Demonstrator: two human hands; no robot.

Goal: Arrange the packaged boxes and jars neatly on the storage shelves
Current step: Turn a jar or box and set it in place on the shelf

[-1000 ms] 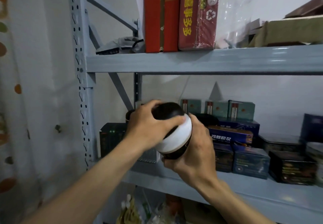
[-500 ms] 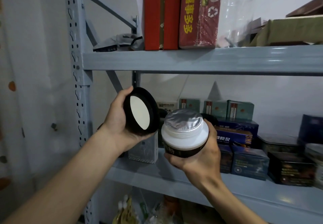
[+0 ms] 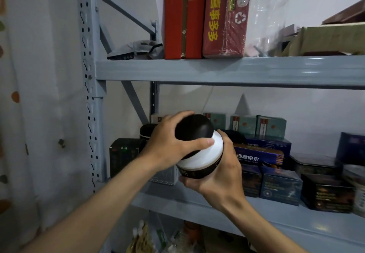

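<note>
Head view. Jar [image 3: 199, 161], white with a black band, tilted, held in the air before the middle shelf [image 3: 189, 203]. Left hand [image 3: 167, 144] curls over its black lid [image 3: 194, 128], thumb at the rim. Right hand [image 3: 224, 177] wraps the jar's body from below. Blue boxes [image 3: 280, 187] and teal boxes [image 3: 270, 126] stand behind. Red boxes [image 3: 183, 15] stand upright on the upper shelf [image 3: 217, 68].

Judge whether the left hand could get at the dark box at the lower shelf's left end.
Probably not yet: the left hand grips the black lid on the jar. Once freed, nothing stands before the dark box.
</note>
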